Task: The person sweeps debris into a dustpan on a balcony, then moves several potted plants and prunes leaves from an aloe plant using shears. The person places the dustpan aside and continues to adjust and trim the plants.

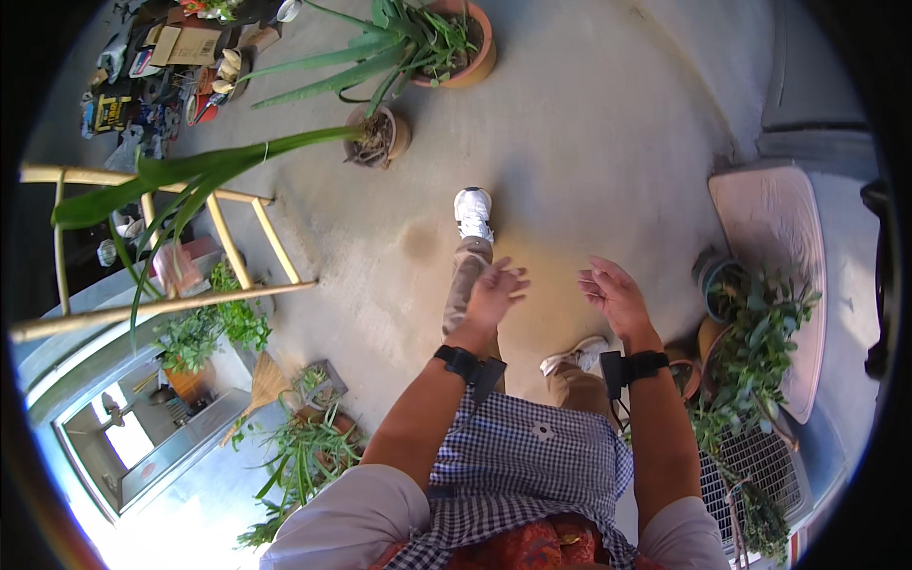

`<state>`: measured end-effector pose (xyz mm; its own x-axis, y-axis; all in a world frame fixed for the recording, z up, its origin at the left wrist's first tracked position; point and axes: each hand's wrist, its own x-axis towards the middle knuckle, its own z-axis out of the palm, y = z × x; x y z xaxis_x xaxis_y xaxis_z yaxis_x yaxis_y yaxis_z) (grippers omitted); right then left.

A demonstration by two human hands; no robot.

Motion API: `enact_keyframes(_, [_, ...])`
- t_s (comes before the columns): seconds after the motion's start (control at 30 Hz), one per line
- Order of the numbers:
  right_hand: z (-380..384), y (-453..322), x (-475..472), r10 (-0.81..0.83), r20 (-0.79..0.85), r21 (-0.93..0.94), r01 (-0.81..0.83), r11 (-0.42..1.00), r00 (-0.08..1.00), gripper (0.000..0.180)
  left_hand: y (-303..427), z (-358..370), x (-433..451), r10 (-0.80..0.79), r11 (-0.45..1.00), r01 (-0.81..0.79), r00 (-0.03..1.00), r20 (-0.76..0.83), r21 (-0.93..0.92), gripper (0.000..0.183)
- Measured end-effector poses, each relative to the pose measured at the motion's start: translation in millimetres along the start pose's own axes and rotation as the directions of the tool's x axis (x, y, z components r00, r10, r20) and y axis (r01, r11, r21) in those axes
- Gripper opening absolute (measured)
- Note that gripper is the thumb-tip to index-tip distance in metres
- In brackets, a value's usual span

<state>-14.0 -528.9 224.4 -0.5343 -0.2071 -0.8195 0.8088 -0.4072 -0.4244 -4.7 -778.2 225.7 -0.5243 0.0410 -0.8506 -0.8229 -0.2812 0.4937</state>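
Observation:
Both of my hands hover in front of my body above a concrete floor (563, 142), touching nothing. My left hand (496, 293) is over my trouser leg, fingers loosely curled and apart, with nothing in it. Level with it, my right hand (610, 293) is likewise bare, its fingers slightly bent. Each wrist wears a black strap with a small box. A checked apron (527, 442) covers my front. One white shoe (473, 212) is forward, the other (576, 355) back beneath my right hand.
Ahead stand a large potted aloe (456, 50) and a smaller clay pot (377, 139). A wooden ladder (164, 306), a straw broom (267, 385) and potted plants (306, 449) are at left. More potted plants (755, 342), a pinkish panel (773, 214) and a grille (755, 477) stand at right.

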Motion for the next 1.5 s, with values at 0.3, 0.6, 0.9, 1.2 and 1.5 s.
enact_keyframes(0.3, [105.9, -127.3, 261.4, -0.240, -0.063, -0.275, 0.214, 0.937, 0.969, 0.026, 161.7, -103.3, 272.4, 0.160, 0.986, -0.122, 0.896, -0.415, 0.118, 0.055])
enact_keyframes(0.6, [181.7, -221.0, 499.9, -0.595, -0.090, -0.831, 0.270, 0.487, 0.798, 0.054, 242.1, -128.6, 465.0, 0.292, 0.956, -0.238, 0.832, -0.472, 0.173, 0.041])
enact_keyframes(0.9, [196.5, -274.5, 577.1, -0.467, 0.115, -0.933, 0.257, 0.253, 0.877, 0.041, 245.4, -124.8, 421.6, -0.196, 0.912, 0.058, 0.931, -0.307, -0.405, 0.047])
enact_keyframes(1.2, [205.9, -299.7, 598.8, -0.460, 0.289, -0.957, 0.272, -0.106, 0.839, 0.021, 239.6, -110.4, 459.9, -0.102, 0.873, -0.177, 0.846, -0.524, -0.455, 0.026])
enact_keyframes(1.5, [146.1, -210.8, 515.3, -0.569, -0.041, -0.983, 0.069, 0.171, 0.822, 0.022, 250.2, -160.3, 486.3, 0.061, 0.997, -0.079, 0.911, -0.408, -0.027, 0.032])
